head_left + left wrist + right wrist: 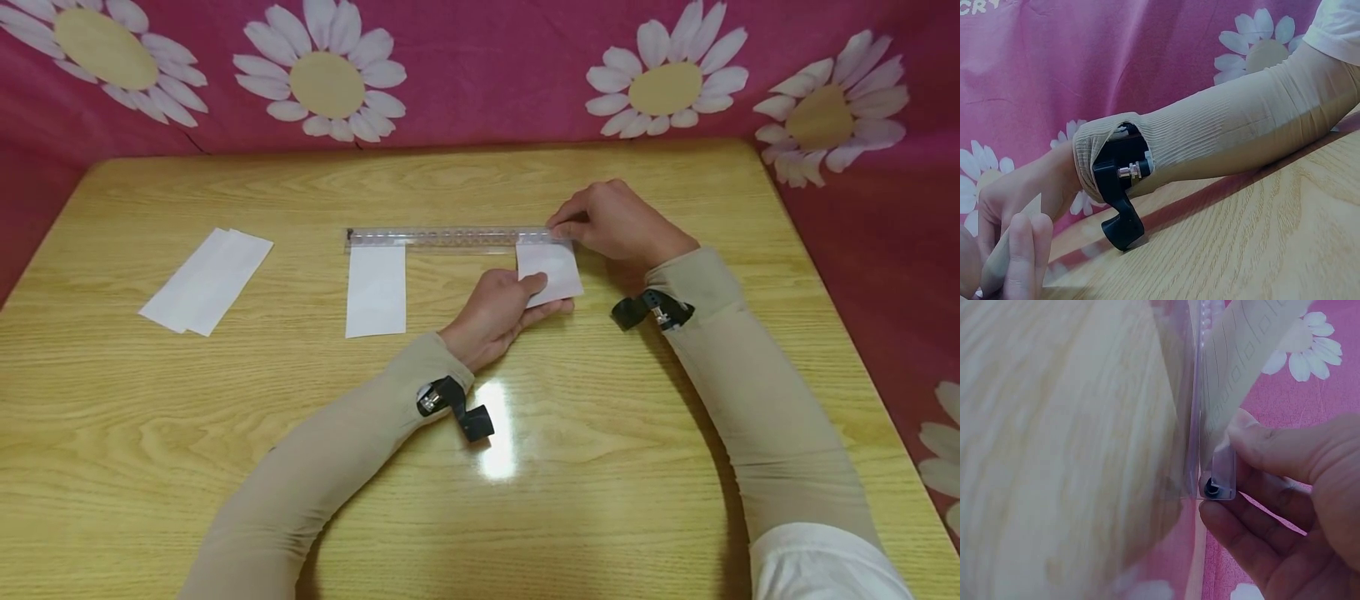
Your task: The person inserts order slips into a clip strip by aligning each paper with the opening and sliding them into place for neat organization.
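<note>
So there's this long, narrow clear plastic strip (450,240) running left to right across the far half of the counter (225,417). It's see-through, with a pale repeating pattern along its length and a tiny dark bit at the left end. The end in the right grip (618,221) is squared off, and in the right wrist view it's got a dark round piece in it. Then there's a plain white paper slip (557,271), pinched by the left grip (498,308), top edge right up at the strip's right end. Seen from the left wrist it's tilted, not flat, with one corner poking up past the fingertips.
</note>
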The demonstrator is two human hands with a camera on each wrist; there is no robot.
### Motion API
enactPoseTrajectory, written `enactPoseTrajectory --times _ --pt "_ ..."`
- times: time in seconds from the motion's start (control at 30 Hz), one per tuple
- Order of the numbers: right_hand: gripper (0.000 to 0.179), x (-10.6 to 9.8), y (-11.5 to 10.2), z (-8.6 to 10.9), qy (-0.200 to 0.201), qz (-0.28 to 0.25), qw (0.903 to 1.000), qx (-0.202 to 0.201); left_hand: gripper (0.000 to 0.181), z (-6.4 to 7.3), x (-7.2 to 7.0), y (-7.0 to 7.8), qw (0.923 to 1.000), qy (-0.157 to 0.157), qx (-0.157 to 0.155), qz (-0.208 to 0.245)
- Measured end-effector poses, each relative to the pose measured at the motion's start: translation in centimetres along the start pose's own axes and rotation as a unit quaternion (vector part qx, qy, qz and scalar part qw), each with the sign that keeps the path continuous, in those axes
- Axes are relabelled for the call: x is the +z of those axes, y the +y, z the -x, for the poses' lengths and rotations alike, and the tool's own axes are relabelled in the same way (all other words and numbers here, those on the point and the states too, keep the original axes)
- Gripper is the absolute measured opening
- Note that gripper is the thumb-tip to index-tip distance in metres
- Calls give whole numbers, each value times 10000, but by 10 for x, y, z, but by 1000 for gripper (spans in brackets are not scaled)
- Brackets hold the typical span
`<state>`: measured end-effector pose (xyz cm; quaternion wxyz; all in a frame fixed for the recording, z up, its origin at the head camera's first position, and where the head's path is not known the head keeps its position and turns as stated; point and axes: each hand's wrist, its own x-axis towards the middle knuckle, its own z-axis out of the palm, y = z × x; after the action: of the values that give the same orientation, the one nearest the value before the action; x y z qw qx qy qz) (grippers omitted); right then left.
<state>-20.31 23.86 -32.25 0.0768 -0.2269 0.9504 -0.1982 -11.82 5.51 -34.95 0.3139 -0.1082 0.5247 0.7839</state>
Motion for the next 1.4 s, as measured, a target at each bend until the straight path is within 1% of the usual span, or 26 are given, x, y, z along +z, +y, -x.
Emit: enactPoseTrajectory --times 0.33,0.7,1.0,1.4 --pt "20 -1 -3 1 -88 -35 9999 76 36 1 -2 0 10000 19 -13 -47" --pt "20 0 -1 1 -60 -52 9999 66 35 3 -5 1 10000 -1 -1 40" --pt "19 -1 -2 1 -21 -82 9999 70 32 4 -8 3 10000 -14 86 28" --pt "18 1 0 -1 -13 6 10000 19 32 7 -12 5 9999 -41 94 -111"
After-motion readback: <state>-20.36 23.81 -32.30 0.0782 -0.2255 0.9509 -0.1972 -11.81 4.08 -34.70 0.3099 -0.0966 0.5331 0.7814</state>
